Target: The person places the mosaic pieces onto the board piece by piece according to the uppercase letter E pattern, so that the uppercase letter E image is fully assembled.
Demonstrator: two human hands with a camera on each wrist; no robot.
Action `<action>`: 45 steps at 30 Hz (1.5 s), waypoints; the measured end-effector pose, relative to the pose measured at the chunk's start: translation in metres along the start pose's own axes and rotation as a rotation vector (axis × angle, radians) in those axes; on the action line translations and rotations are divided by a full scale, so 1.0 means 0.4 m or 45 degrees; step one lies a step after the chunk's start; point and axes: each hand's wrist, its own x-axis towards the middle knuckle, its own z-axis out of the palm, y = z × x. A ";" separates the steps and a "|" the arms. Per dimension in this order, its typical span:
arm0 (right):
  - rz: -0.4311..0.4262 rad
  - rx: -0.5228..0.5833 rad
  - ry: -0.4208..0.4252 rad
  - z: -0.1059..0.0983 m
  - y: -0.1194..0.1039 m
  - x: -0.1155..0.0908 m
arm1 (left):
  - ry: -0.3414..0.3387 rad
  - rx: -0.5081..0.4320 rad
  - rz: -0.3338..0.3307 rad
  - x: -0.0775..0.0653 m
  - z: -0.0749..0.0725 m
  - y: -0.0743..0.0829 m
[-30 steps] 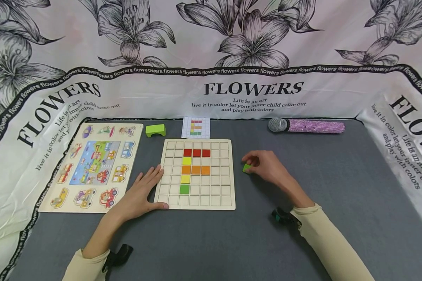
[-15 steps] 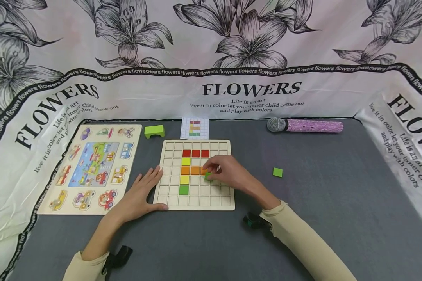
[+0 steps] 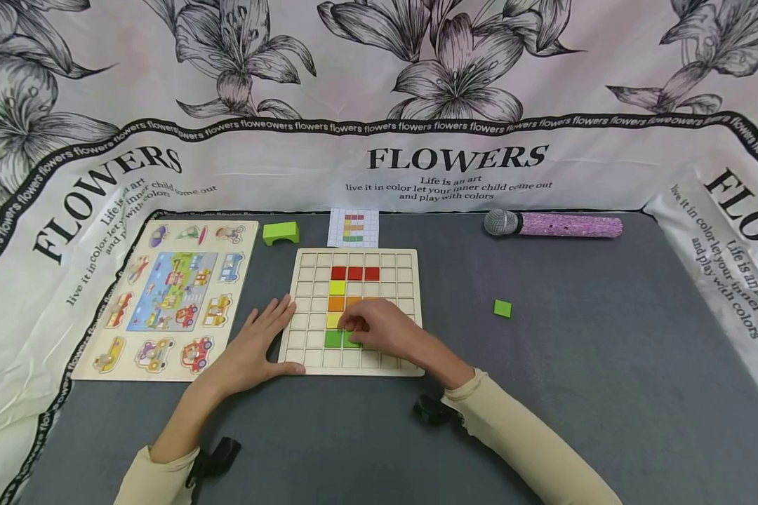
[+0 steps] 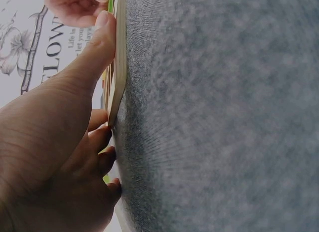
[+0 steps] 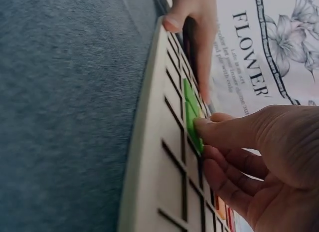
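A wooden grid board (image 3: pixel 391 361) lies in the middle of the table in the head view. Red, yellow, orange and green square tiles sit in its cells. My right hand (image 3: pixel 388 330) is over the lower middle of the board and pinches a green tile (image 5: pixel 192 123) between thumb and fingers, right beside another green tile (image 3: pixel 333 339). My left hand (image 3: pixel 249 354) rests along the board's left edge with fingers spread, its thumb on the lower left corner. One loose green tile (image 3: pixel 502 308) lies on the table to the right.
Left of the grid board lies a wooden vehicle puzzle (image 3: pixel 116 351). Behind are a green bridge-shaped block (image 3: pixel 281 233), a pattern card (image 3: pixel 335 228) and a pink glittery microphone (image 3: pixel 568 225). A flower-printed cloth (image 3: pixel 278 172) hangs at the back.
My right hand has carried the green tile leftward from the table right of the board to a cell beside the other green tile. The left hand has stayed in place.
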 end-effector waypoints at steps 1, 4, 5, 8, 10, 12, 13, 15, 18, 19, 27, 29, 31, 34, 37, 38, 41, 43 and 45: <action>0.004 0.004 0.007 0.001 0.001 -0.002 | 0.006 0.002 0.006 0.000 0.000 0.001; 0.004 0.026 0.010 0.000 0.004 -0.011 | 0.019 0.005 0.021 0.001 -0.001 0.002; 0.001 0.034 0.004 -0.003 0.003 -0.015 | 0.017 0.006 0.022 0.001 -0.002 0.002; -0.035 0.061 -0.033 -0.024 -0.002 -0.032 | 0.010 0.010 0.016 0.001 -0.005 0.002; -0.054 0.077 -0.052 -0.044 -0.002 -0.048 | 0.004 0.013 0.013 0.000 -0.007 0.001; -0.072 0.072 -0.045 -0.069 0.006 -0.069 | 0.004 0.017 0.012 -0.001 -0.009 0.000; -0.069 0.068 -0.033 -0.082 0.013 -0.081 | 0.006 0.016 0.011 -0.003 -0.009 -0.001; -0.041 0.064 0.013 -0.111 0.036 -0.111 | 0.009 0.016 0.013 -0.005 -0.009 -0.001; 0.030 0.036 0.120 -0.163 0.084 -0.164 | 0.016 0.012 0.014 -0.007 -0.007 -0.001; 0.056 0.026 0.161 -0.180 0.103 -0.182 | 0.019 0.013 0.014 -0.007 -0.007 -0.001; 0.320 -0.074 0.349 -0.283 0.229 -0.317 | 0.036 0.007 0.030 -0.008 -0.001 -0.004; 0.372 -0.080 0.333 -0.290 0.242 -0.334 | 0.030 0.006 0.020 -0.009 0.000 -0.006; 0.404 -0.087 0.313 -0.289 0.252 -0.342 | 0.019 0.004 0.005 -0.011 -0.001 -0.008; 0.425 -0.109 0.309 -0.283 0.262 -0.346 | 0.009 -0.001 -0.001 -0.008 0.000 -0.007; 0.415 -0.130 0.327 -0.281 0.264 -0.347 | 0.008 -0.005 0.004 -0.005 0.001 -0.005; 0.405 -0.136 0.329 -0.282 0.264 -0.347 | 0.009 -0.004 0.006 -0.005 0.001 -0.004; 0.348 -0.161 0.314 -0.288 0.259 -0.344 | 0.015 -0.004 0.013 -0.006 0.002 -0.001; 0.320 -0.167 0.287 -0.295 0.252 -0.338 | 0.019 -0.003 0.017 -0.005 0.002 0.000; 0.291 -0.176 0.257 -0.300 0.241 -0.327 | 0.025 0.001 0.025 -0.004 0.003 0.001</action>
